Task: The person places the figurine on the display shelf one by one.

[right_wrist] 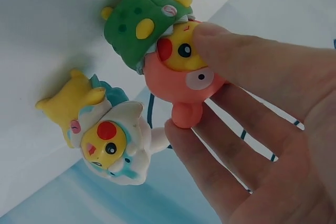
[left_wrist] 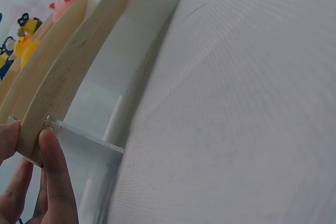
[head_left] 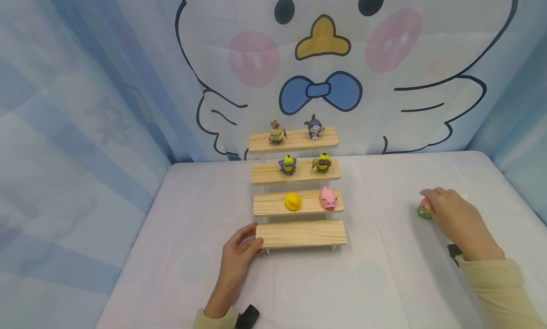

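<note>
My right hand (head_left: 459, 220) is at the right side of the table, its thumb and fingers round the head of a toy figurine (right_wrist: 178, 77) with a pink hood, yellow face and green body. Close beside it is a second figurine (right_wrist: 118, 148), with a white hood and yellow body, mostly hidden by the hand in the head view. My left hand (head_left: 240, 258) grips the left end of the lowest board of a stepped wooden display shelf (head_left: 301, 234). In the left wrist view, thumb and fingers (left_wrist: 56, 171) hold the board's end.
Higher steps carry a yellow duck (head_left: 293, 202), a pink pig (head_left: 328, 199), two yellow figures (head_left: 288, 164) and, on top, a crowned figure (head_left: 277, 133) and a grey-hooded figure (head_left: 314, 128). Behind stands a cartoon-printed curtain (head_left: 372, 125); a white cloth (head_left: 205, 205) covers the table.
</note>
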Demonstrator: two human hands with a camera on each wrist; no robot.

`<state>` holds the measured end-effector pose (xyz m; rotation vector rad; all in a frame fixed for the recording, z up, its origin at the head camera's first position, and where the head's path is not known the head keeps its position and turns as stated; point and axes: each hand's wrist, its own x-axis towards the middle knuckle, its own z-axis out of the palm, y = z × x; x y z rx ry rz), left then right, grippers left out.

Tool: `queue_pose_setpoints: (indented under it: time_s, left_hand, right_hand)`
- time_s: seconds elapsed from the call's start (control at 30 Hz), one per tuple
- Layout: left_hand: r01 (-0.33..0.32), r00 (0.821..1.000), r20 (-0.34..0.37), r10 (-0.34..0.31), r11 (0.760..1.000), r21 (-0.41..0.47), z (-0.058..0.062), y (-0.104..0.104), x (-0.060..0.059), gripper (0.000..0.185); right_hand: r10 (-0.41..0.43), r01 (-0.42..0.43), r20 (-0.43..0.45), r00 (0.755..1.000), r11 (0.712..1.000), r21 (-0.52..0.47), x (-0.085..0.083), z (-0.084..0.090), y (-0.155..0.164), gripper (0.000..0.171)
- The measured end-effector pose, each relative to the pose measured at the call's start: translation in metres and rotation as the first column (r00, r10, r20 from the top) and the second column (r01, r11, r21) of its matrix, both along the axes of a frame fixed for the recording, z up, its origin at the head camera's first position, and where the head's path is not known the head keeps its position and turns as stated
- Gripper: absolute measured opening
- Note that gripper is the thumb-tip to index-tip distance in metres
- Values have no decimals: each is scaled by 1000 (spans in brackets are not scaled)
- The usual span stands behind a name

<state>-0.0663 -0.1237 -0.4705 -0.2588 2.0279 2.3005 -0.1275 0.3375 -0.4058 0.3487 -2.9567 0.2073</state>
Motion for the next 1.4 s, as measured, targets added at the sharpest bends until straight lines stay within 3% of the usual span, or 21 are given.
queue_pose_setpoints:
  time_s: [0.37,0.83,1.0,1.2,1.4]
  left_hand:
    - [3,1000,-8,-3,1000,1,-1,0,1,52]
    - [3,1000,-3,-3,1000,3,0,0,0,52]
    - [5,1000,1,-5,1000,-5,1,0,0,53]
    - [4,1000,-1,-4,1000,-2,1,0,0,52]
    - [10,1000,-7,-10,1000,-3,-2,-1,-1,53]
  right_hand:
    - [16,-16,-15,1000,1000,-16,4,1,-2,41]
    - [32,-32,-1,999,999,-19,10,25,-27,46]
    - [84,-87,-94,992,996,-29,14,34,-37,48]
    - [166,-181,-238,957,982,-44,18,39,-49,49]
    - [219,-240,-287,933,970,-39,21,46,-62,48]
